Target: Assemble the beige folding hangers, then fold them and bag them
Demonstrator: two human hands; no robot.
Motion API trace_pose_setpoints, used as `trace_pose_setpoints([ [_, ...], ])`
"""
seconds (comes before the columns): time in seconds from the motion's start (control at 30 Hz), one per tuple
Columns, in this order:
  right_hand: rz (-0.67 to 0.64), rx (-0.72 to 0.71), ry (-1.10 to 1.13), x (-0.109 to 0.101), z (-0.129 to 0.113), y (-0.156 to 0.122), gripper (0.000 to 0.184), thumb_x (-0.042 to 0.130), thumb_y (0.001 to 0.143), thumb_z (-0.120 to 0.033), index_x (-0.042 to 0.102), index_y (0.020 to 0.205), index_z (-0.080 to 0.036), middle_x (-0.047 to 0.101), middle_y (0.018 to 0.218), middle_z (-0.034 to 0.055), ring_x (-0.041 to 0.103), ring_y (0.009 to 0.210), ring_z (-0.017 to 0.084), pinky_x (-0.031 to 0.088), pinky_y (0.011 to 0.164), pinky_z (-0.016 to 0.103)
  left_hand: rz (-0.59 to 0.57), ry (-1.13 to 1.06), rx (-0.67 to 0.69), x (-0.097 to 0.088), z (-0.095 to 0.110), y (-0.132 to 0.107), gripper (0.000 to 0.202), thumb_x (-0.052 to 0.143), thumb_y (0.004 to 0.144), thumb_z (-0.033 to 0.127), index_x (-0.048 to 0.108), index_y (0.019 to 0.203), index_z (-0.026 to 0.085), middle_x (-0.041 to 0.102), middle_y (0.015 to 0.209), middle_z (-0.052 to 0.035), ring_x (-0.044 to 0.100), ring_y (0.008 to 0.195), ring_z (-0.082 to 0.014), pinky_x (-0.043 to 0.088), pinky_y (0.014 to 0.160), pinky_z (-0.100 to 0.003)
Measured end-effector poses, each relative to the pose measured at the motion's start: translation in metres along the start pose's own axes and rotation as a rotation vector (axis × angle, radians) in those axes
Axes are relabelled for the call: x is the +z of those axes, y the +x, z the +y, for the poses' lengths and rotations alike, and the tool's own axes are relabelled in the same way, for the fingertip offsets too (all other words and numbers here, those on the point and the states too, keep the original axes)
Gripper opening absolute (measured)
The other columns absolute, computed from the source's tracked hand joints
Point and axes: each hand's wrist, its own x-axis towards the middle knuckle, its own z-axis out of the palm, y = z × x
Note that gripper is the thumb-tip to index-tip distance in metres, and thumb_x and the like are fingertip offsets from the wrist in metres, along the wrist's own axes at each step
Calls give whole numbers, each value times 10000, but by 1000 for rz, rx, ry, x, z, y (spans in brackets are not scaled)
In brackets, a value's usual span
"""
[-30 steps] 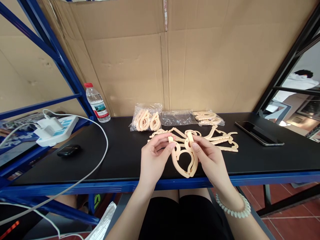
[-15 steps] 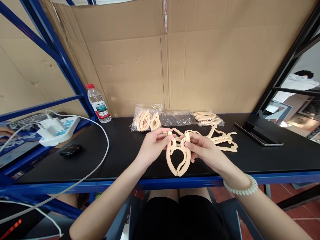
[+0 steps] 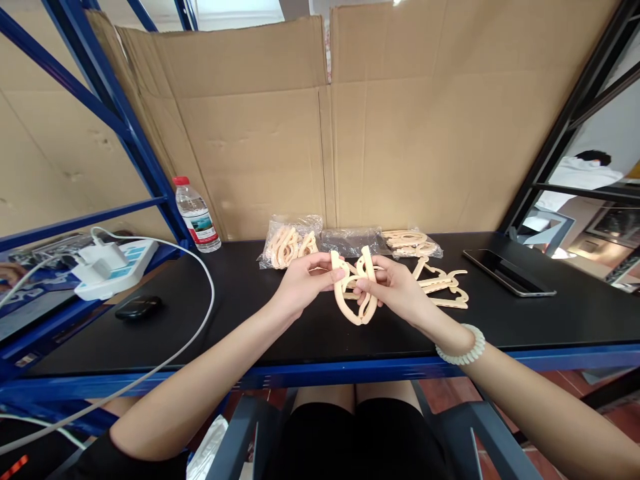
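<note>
1. The left hand [image 3: 303,283] grasps the left arm of a folded cream hanger [image 3: 342,305], thumb on the near face near its upper end.
2. The right hand [image 3: 397,288] grips the right arm of the same hanger, thumb in front and fingers curled behind; a pale beaded bracelet [image 3: 463,345] circles that wrist.
3. The hanger is between the two hands, in front of the black tabletop [image 3: 240,327], its two upper ends spread apart and its curved lower ends meeting at a point.
4. Beyond the hands and to the right, several loose cream hangers [image 3: 445,283] lie overlapping on the tabletop; the hands partly hide them.
5. Along the far edge, from left to right, are a clear bag of cream pieces [image 3: 285,247], a flat clear wrapper [image 3: 353,240] and a second bag of pieces [image 3: 413,241].
6. A dark-screened tablet [image 3: 507,272] lies at the right.
7. At the far left stands a red-capped bottle [image 3: 200,220]; nearer are a white power strip [image 3: 117,270] and a small black rounded object [image 3: 139,307].
8. Cardboard [image 3: 250,133] rises behind the tabletop.
</note>
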Motion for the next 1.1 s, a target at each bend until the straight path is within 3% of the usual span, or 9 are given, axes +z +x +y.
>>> trace_pose_setpoints([
  [0.23,-23,-30,-96,0,0,9,242,690,792,-380,608,859,-163,713,657,37,682,581,178,426,420,217,9,99,192,1,3,8,255,840,613,290,685,775,170,703,792,-38,663,764,-178,538,796,-342],
  [0.6,26,47,-129,3,-11,14,164,685,773,-320,597,765,-182,706,634,41,678,542,189,446,399,223,-82,155,248,-4,8,11,161,771,695,254,684,806,177,686,798,-32,646,759,-171,516,769,-320],
  [0.73,-92,-51,-129,8,-13,15,95,670,777,-271,638,810,-188,704,666,24,683,587,188,513,456,256,-71,236,289,-2,9,12,182,766,705,289,704,840,184,708,897,-57,657,839,-198,514,786,-328],
  [0.87,-239,-47,-104,5,-18,18,115,647,802,-317,656,807,-202,679,763,13,675,685,187,571,564,318,-117,262,297,-3,7,14,222,764,715,315,711,895,196,717,886,-54,669,824,-202,524,753,-324],
  [1.0,-219,-157,-301,-5,-29,24,326,638,828,-391,585,579,-187,521,576,-28,486,518,103,422,449,220,-127,235,291,-5,6,19,208,759,715,298,717,886,186,729,862,-56,682,814,-202,532,770,-333],
  [1.1,-206,-80,-330,-13,-40,32,404,630,843,-452,561,554,-180,458,482,-43,400,432,76,335,392,207,-172,290,334,-3,14,26,186,722,752,268,714,915,178,734,900,-62,683,839,-198,523,796,-334],
])
